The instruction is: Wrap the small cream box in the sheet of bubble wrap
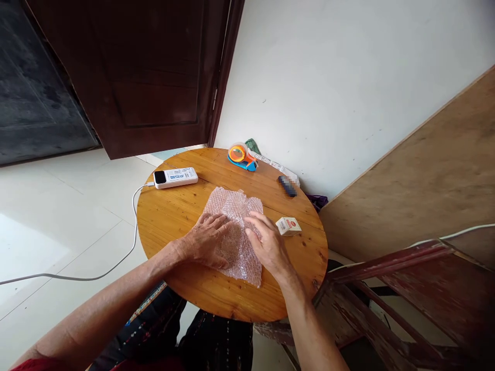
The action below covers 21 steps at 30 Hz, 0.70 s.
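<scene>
Round wooden table (174, 216) by white wall (328, 77) | white device (178, 178), left | left hand (209, 239) spread flat on bubble wrap (238, 245), mid-table | right hand (267, 245) loosely curled, unclenched, contact unclear | small box (288, 226), right | likely smoothing: press evenly, gently outward

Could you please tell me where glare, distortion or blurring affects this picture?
In the head view, bright glare washes the floor at left; also in the head view, small glints speckle the bubble wrap; in that same head view, the door edges slant strongly, and a blocky pixelated patch covers part of the dark object near the wall.
</scene>
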Tool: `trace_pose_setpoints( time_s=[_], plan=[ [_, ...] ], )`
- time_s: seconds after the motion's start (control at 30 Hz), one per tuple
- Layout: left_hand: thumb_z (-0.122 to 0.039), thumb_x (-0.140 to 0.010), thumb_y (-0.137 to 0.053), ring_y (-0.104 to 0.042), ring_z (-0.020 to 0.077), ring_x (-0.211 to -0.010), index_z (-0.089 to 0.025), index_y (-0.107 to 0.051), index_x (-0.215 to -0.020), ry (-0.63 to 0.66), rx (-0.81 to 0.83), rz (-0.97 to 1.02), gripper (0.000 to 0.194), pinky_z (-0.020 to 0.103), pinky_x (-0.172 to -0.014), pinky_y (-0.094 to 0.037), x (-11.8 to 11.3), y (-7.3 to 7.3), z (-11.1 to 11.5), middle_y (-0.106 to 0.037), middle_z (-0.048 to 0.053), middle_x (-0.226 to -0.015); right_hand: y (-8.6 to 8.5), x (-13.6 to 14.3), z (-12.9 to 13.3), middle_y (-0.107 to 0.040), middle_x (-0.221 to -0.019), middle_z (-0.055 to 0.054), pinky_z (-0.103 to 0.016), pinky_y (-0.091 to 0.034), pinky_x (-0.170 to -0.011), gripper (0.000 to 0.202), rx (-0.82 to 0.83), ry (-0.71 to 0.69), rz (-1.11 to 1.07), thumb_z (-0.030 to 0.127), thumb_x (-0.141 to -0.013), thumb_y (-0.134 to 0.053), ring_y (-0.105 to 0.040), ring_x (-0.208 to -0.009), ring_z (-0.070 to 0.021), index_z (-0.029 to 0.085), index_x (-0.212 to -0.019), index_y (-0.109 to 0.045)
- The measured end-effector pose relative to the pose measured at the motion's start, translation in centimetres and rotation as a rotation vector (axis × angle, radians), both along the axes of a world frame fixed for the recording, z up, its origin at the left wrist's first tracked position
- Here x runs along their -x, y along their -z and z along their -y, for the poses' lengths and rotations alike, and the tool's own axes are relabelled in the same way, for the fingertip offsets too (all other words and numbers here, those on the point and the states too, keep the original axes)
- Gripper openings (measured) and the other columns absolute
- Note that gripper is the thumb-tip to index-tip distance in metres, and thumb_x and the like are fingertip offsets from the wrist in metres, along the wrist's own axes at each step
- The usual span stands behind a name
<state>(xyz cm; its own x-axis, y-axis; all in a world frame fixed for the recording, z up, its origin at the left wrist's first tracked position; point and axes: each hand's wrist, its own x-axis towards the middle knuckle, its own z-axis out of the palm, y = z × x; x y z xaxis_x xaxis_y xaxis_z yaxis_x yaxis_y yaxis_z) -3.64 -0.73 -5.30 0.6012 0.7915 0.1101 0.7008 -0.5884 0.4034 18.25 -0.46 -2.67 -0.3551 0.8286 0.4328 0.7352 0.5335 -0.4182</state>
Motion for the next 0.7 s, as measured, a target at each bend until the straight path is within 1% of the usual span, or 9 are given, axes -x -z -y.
trace_pose_setpoints(
  time_s=[0.07, 0.17, 0.27, 0.37, 0.43, 0.53, 0.6, 0.7],
  plan=[
    [-0.063, -0.063, -0.075, -0.03, 0.0416, -0.144, -0.021, -0.037, -0.148, 0.006, -0.025, -0.026, 0.102, 0.062, -0.117, -0.017, 0.3, -0.1, 0.7, -0.038, 0.019, -0.154, 0.5, 1.0, -0.5, -0.067, -0.124, -0.01, -0.047, -0.047, -0.103, 0.029, 0.035, -0.037, 0.034, 0.021, -0.09, -0.05, -0.061, -0.117, -0.0271, 0.021, -0.111, -0.069],
    [-0.064, -0.065, -0.074, -0.029, 0.0411, -0.145, -0.02, -0.04, -0.146, 0.022, -0.039, -0.046, 0.098, 0.062, -0.117, -0.018, 0.8, -0.2, 1.8, -0.038, 0.019, -0.154, 0.9, 0.9, -1.7, -0.07, -0.116, -0.011, -0.043, -0.049, -0.1, 0.025, 0.027, 0.008, -0.007, 0.022, -0.089, -0.05, -0.064, -0.11, -0.0263, 0.02, -0.103, -0.071],
    [-0.065, -0.064, -0.075, -0.027, 0.041, -0.146, -0.019, -0.043, -0.144, 0.029, -0.035, -0.06, 0.098, 0.063, -0.118, -0.017, 1.1, -0.4, 2.9, -0.036, 0.021, -0.155, 0.4, -0.4, -3.6, -0.072, -0.111, -0.011, -0.042, -0.049, -0.099, 0.026, 0.042, 0.084, -0.057, 0.025, -0.089, -0.049, -0.065, -0.107, -0.0257, 0.02, -0.101, -0.071],
    [-0.065, -0.064, -0.075, -0.026, 0.0407, -0.147, -0.02, -0.043, -0.144, 0.023, -0.044, -0.042, 0.096, 0.064, -0.119, -0.016, 1.2, -0.4, 3.6, -0.037, 0.02, -0.155, -0.5, -1.5, -5.8, -0.073, -0.11, -0.01, -0.038, -0.051, -0.094, 0.029, 0.152, 0.148, -0.042, 0.026, -0.087, -0.048, -0.067, -0.104, -0.0245, 0.019, -0.104, -0.071],
    [-0.064, -0.065, -0.075, -0.026, 0.0409, -0.146, -0.02, -0.043, -0.144, 0.023, -0.045, -0.022, 0.096, 0.065, -0.119, -0.015, 1.2, -0.3, 3.9, -0.037, 0.02, -0.155, -0.9, -1.6, -7.3, -0.074, -0.11, -0.009, -0.034, -0.051, -0.09, 0.031, 0.223, 0.204, -0.004, 0.026, -0.087, -0.048, -0.068, -0.102, -0.023, 0.019, -0.107, -0.071],
    [-0.064, -0.066, -0.075, -0.026, 0.0411, -0.146, -0.019, -0.044, -0.143, 0.031, -0.041, -0.003, 0.096, 0.065, -0.119, -0.014, 1.1, -0.2, 4.0, -0.036, 0.02, -0.155, -1.0, -1.1, -9.4, -0.075, -0.109, -0.008, -0.031, -0.05, -0.087, 0.032, 0.288, 0.259, 0.059, 0.025, -0.089, -0.047, -0.069, -0.1, -0.0216, 0.021, -0.11, -0.071],
    [-0.066, -0.066, -0.074, -0.025, 0.0411, -0.147, -0.019, -0.044, -0.143, 0.037, -0.035, -0.002, 0.095, 0.065, -0.119, -0.013, 1.1, -0.2, 4.0, -0.034, 0.021, -0.156, -0.8, -0.6, -10.8, -0.076, -0.106, -0.007, -0.031, -0.049, -0.085, 0.03, 0.307, 0.268, 0.085, 0.025, -0.089, -0.047, -0.069, -0.098, -0.0221, 0.022, -0.104, -0.073],
    [-0.068, -0.068, -0.072, -0.022, 0.042, -0.148, -0.019, -0.044, -0.144, 0.038, -0.022, -0.017, 0.095, 0.066, -0.119, -0.012, 1.1, -0.2, 4.0, -0.031, 0.022, -0.157, -0.7, 0.1, -13.0, -0.077, -0.097, -0.007, -0.031, -0.046, -0.08, 0.026, 0.339, 0.276, 0.113, 0.023, -0.086, -0.048, -0.068, -0.094, -0.0234, 0.021, -0.088, -0.074]
  ],
)
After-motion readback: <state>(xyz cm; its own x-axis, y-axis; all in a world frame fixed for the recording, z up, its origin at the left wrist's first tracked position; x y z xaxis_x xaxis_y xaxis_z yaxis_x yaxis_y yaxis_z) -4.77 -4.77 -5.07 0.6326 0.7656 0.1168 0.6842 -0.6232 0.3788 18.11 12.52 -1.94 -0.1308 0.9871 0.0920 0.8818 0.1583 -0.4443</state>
